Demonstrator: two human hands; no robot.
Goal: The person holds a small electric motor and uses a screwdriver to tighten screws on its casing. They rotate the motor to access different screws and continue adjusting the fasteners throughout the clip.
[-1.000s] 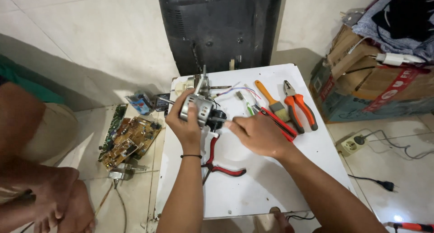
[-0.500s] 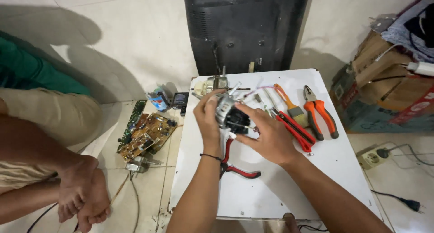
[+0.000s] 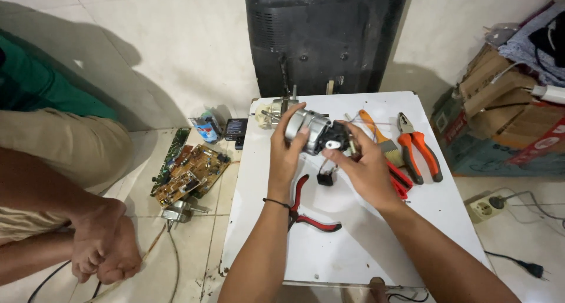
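Observation:
My left hand [image 3: 286, 152] grips a small silver electric motor [image 3: 311, 130] and holds it just above the white board [image 3: 353, 244]. A black part sits on the motor's right end. My right hand [image 3: 366, 166] closes its fingers on that black end and its wires. A small black component [image 3: 325, 177] hangs or lies just under the motor. Red-handled pliers [image 3: 306, 212] lie on the board beneath my left wrist.
Orange-handled pliers [image 3: 419, 152], a paint brush [image 3: 379, 133] and a red-handled tool [image 3: 400, 179] lie to the right. A black appliance [image 3: 323, 35] stands behind the board. Circuit boards [image 3: 188, 173] lie on the floor left, by a seated person's clasped hands [image 3: 103, 250]. Cardboard boxes [image 3: 506, 120] and a power strip [image 3: 485, 207] sit right.
The view has shifted so the board sits further right. Both hands stay on the motor; my right hand has moved up from the board onto its black end.

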